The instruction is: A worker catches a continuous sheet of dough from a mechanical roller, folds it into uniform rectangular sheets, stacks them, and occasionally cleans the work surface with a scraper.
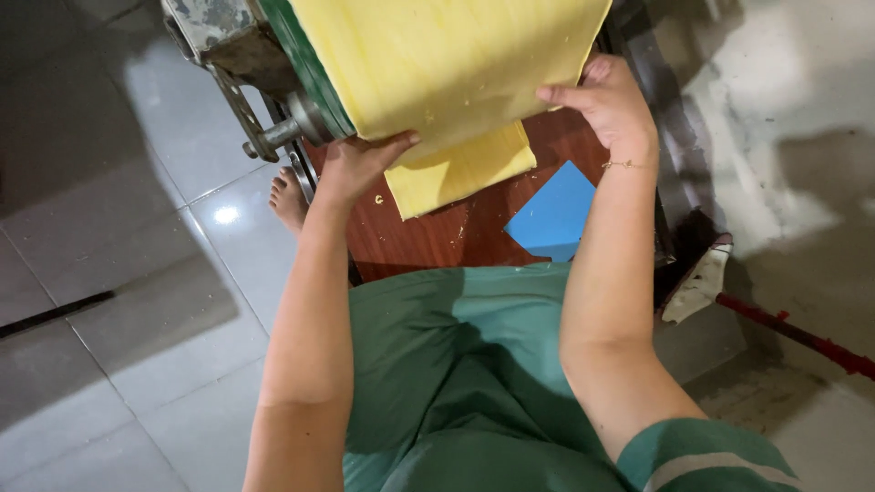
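So there's 1 big yellow dough sheet (447, 64) hanging off a roller machine (273, 82) at about 12 o'clock, and its lower end lies folded on the reddish-brown wooden board (437, 232) underneath, pretty much dead centre. Both hands are on it: the left hand (360, 164) sits under the sheet's lower left edge around 11 o'clock, thumb pressed against the front and the other fingers tucked behind, so it's a pinch on the sheet. The right hand (606, 100) at 1 o'clock grips the right edge, fingers together and curled round it. No labels or printed packs that I can spot, just 1 flat blue square (554, 214) lying on the board at 3 o'clock of the folded end. 1 bare foot (290, 196) shows on the pale tiled floor (137, 273), and 1 red-handled tool (784, 328) lies at 4 o'clock.
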